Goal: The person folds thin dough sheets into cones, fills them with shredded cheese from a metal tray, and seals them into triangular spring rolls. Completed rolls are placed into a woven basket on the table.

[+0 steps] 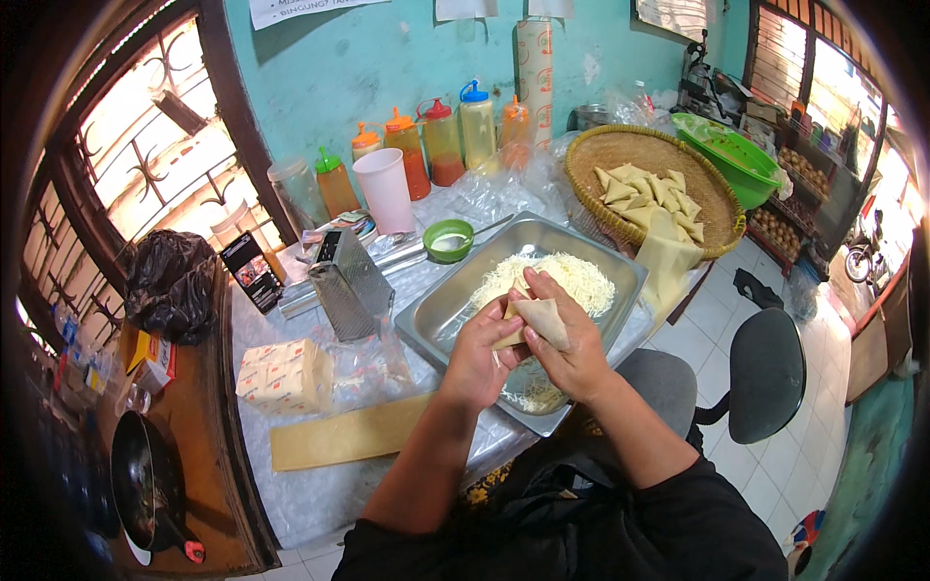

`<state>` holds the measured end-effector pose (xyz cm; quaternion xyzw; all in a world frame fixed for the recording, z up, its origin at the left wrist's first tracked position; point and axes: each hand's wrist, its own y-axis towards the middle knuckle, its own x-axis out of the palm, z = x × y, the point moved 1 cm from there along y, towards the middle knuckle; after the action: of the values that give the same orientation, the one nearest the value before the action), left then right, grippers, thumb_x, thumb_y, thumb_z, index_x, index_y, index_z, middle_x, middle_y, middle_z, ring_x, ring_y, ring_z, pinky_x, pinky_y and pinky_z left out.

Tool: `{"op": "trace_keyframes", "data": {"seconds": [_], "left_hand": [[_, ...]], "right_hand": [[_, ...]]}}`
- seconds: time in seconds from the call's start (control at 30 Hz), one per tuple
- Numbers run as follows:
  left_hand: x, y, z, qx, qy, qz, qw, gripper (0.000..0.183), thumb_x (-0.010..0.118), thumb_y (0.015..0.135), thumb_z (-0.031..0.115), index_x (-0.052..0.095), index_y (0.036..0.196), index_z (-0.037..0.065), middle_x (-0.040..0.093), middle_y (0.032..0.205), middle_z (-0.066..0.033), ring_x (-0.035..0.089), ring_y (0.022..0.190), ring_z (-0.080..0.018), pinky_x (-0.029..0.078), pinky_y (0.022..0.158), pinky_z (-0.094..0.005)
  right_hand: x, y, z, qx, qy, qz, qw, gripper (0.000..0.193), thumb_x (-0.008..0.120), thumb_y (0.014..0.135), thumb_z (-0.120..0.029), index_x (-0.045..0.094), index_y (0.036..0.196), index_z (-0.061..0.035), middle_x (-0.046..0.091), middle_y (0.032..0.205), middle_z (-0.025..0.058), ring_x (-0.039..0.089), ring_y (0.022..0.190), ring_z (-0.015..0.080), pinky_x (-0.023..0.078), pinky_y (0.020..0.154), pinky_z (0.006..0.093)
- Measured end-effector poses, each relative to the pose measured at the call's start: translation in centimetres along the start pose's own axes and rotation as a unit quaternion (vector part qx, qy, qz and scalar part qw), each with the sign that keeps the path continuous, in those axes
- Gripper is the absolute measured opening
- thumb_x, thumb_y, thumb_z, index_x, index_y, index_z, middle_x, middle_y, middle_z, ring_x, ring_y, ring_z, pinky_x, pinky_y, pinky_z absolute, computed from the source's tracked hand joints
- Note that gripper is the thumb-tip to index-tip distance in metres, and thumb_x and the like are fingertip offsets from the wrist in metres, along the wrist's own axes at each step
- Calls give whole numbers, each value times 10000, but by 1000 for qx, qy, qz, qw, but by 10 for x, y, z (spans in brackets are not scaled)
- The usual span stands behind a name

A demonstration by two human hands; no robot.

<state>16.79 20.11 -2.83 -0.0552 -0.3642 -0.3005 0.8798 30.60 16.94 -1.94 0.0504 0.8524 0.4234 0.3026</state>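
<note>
Between my two hands is a pastry wrapper (544, 321), folded into a pale cone or triangle. My left hand (480, 353) closes round its left side, and my right hand (572, 349) grips it from the right with the fingers bent over the top. Whatever lies inside the fold is hidden by my fingers. Both hands are above a steel tray (426, 320) that holds a heap of white shreds like grated cheese (572, 281). Flat strips of wrapper (339, 433) lie on the table to the left. Folded triangular pastries (649, 194) sit in a round woven basket (601, 155) at the far right.
A box grater (349, 281) stands left of the tray, near a wrapped block (284, 376). Behind are a green bowl (448, 239) with a spoon, a pink cup (385, 191) and several sauce bottles (441, 142). To the right is a chair (765, 363); a wok (145, 479) sits far left.
</note>
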Motion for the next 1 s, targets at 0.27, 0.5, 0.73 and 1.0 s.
{"op": "trace_keyframes", "data": {"seconds": [0.27,0.5,0.73,1.0], "left_hand": [[-8,1,1,-72,-61,99,991,362,410,933,309,502,1184,65,572,1139,-67,579,961,-211,475,788,-346],[-10,5,2,-141,-112,-2,984,480,424,939,419,463,1248,55,553,1153,-74,556,985,-211,452,836,-329],[0,2,-2,-68,8,29,997,572,465,921,403,403,1317,-5,529,1213,-109,492,1106,-215,313,1002,-350],[9,-3,-1,-46,129,-2,991,335,591,893,264,568,1121,20,602,998,-41,534,897,-107,416,784,-263]], "right_hand": [[-15,5,-10,-41,-161,-130,978,546,640,769,-155,506,1294,-97,468,1359,126,430,1254,359,364,1008,473],[-16,-2,7,-5,-73,-116,991,521,647,751,-123,530,1256,-69,566,1233,136,545,1127,320,404,972,395],[-22,-7,18,377,339,-37,861,437,679,786,-141,558,1171,28,636,1009,90,582,938,165,445,858,295],[-25,-3,3,412,467,-80,778,507,624,824,-140,469,1269,45,596,1109,146,609,966,240,500,819,343]]}}
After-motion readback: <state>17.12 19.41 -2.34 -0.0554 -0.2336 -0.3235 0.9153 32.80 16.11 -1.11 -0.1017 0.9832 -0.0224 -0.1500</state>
